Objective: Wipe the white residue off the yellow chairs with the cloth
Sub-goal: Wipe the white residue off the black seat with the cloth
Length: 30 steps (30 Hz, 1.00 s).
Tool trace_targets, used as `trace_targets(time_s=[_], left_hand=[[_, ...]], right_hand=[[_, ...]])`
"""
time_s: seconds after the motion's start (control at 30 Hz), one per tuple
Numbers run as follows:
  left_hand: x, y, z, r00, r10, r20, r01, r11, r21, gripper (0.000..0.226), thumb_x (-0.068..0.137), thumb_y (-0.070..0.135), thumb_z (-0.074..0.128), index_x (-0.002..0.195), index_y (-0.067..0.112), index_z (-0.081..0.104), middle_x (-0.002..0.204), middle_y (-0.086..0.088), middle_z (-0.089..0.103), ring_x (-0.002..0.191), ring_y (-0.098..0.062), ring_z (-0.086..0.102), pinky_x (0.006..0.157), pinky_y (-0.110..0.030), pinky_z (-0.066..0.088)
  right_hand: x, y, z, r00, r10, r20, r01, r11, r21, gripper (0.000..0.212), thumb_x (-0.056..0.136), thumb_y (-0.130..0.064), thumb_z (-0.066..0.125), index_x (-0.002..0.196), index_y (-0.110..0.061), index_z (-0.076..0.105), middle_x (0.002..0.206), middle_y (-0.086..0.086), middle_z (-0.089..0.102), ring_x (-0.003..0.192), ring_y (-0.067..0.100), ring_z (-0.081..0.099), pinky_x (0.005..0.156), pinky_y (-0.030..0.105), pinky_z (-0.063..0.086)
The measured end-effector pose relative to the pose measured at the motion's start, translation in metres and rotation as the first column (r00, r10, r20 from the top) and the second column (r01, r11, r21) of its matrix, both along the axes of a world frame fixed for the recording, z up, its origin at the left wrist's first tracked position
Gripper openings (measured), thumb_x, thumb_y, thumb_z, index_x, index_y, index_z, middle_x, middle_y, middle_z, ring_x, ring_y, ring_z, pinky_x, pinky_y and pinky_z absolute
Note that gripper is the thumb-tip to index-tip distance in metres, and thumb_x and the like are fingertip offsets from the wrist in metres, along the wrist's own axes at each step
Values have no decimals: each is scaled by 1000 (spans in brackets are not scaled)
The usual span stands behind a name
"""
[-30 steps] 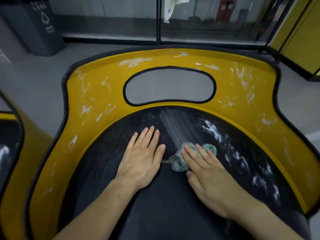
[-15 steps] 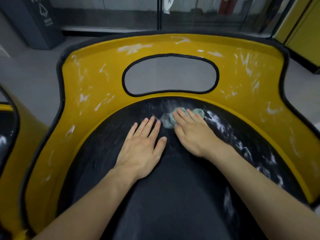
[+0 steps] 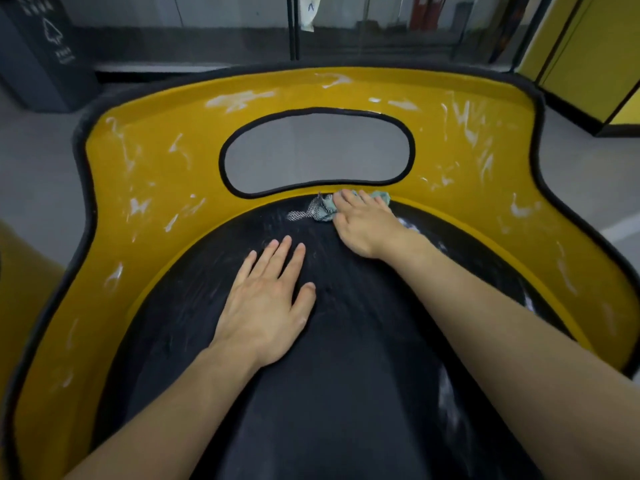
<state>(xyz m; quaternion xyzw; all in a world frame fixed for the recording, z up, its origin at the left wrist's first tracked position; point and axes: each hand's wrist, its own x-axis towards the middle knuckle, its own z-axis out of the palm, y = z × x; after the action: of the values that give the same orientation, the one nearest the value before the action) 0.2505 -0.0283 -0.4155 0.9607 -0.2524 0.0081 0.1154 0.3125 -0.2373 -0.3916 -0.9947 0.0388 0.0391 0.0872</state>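
- Head view: right hand (image 3: 363,225) presses the cloth (image 3: 320,209) under flat, straight fingers, nothing curled round it, at the back edge of the black seat (image 3: 346,375).
- Left hand (image 3: 266,306) lies spread on the seat, holding nothing.
- Seat wiping looks under way; white residue (image 3: 467,123) streaks the yellow chair (image 3: 145,188), so the cloth likely climbs there next.

Glossy yellow plastic chair (image 3: 145,174) (white-smeared); matt black seat (image 3: 346,393), mesh-weave cloth (image 3: 320,210)

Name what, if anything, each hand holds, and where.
Nothing is gripped. The right hand presses flat on top of the crumpled pale green cloth; the left hand rests flat on the black seat.
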Motion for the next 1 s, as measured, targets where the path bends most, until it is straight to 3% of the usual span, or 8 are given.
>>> trace_targets(time_s=[0.17, 0.3, 0.43, 0.57, 0.67, 0.8, 0.93, 1.0], left_hand=[[1, 1, 0, 1000, 6, 15, -6, 1000, 1, 74, 93, 65, 9, 160, 34, 7, 167, 10, -5, 151, -4, -13, 124, -34, -7], [0, -1, 4, 1000, 1, -11, -1, 1000, -2, 72, 92, 75, 18, 157, 44, 12, 167, 10, -1, 152, -5, -9, 125, -35, -5], [-3, -10, 16, 1000, -12, -21, 13, 997, 73, 89, 78, 88, 8, 156, 46, 13, 168, 6, 3, 154, -13, -1, 125, -37, 1], [-26, -53, 22, 994, -90, -69, 90, 996, 9, 89, 84, 85, 29, 158, 36, 19, 168, 5, 7, 154, -15, 3, 125, -35, 5], [-46, -72, 16, 992, -89, -87, 85, 995, -52, 98, 83, 85, 34, 160, 28, 12, 168, 6, 0, 153, -11, -4, 125, -32, 1], [-60, -77, 12, 994, -95, -50, 94, 995, -35, 107, 77, 91, 25, 160, 27, 4, 167, 9, -10, 151, -5, -13, 122, -27, -7], [-66, -80, 14, 997, -72, -29, 72, 997, -13, 111, 73, 95, 19, 160, 29, -3, 164, 14, -17, 147, 0, -20, 122, -27, -10], [-68, -79, 14, 997, -61, -35, 62, 998, 0, 110, 73, 96, 18, 159, 31, -3, 163, 16, -17, 146, 2, -21, 121, -26, -12]], right_hand=[[-164, -16, 0, 994, 83, 75, -83, 997, 0, 69, 94, -52, -2, 159, -30, 8, 166, -12, -2, 152, 12, -7, 122, 30, -7], [-237, -18, 14, 989, 111, -96, -113, 993, -14, 69, 84, -57, -19, 152, -42, -18, 155, -25, -31, 142, -1, -33, 120, 28, -15], [-148, -34, 4, 1000, 11, 26, -10, 999, -36, 57, 106, -43, 12, 160, -27, 4, 167, -7, -5, 153, 17, -8, 122, 36, -5], [-65, -47, 1, 998, -64, 7, 64, 998, -19, 53, 107, -32, 20, 158, -18, 18, 166, 4, 11, 152, 27, 8, 121, 43, 4], [-104, -45, -5, 997, -23, 69, 23, 1000, -1, 54, 105, -32, 23, 156, -14, 25, 164, 6, 19, 151, 30, 15, 121, 43, 10], [-208, -38, -11, 983, 21, 180, -17, 1000, -23, 60, 94, -37, 28, 144, -14, 52, 150, 7, 48, 139, 32, 44, 113, 45, 31], [-179, -50, -3, 996, 41, 77, -46, 997, 58, 56, 105, -26, 34, 159, -21, 17, 166, 0, 9, 153, 27, 5, 122, 41, 1], [-132, -55, -2, 998, 6, 67, -9, 999, 41, 58, 105, -19, 35, 158, -21, 13, 167, 1, 5, 153, 28, -2, 121, 44, -2]])
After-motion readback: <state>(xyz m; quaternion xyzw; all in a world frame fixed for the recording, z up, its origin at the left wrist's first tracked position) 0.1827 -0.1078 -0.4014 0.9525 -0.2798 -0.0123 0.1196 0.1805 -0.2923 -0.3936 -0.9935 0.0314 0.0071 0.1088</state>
